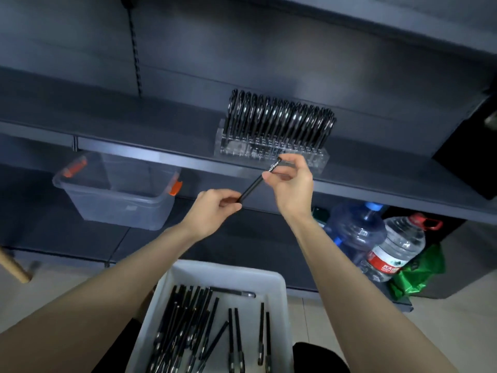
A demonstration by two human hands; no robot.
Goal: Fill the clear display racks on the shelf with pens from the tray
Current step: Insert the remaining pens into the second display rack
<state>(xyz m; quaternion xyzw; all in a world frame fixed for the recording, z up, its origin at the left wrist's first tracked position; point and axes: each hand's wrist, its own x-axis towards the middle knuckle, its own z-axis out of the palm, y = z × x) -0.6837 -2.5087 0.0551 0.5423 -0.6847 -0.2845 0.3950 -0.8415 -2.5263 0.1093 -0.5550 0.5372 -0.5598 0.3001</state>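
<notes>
Below the shelf [376, 184], a pen [255, 183] is held between both hands; left hand [212, 211] pinches its lower end, right hand [291, 181] its upper end; long axis slants up-right toward the rack [271, 152], right hand nearer.

Arms extended, left hand [215, 210] and right hand [293, 185] pinch opposite ends of one pen [252, 187].

both hands, left hand [215, 208] and right hand [291, 181], pinch one black pen [254, 184] before the pen-filled clear rack [269, 152].
</notes>
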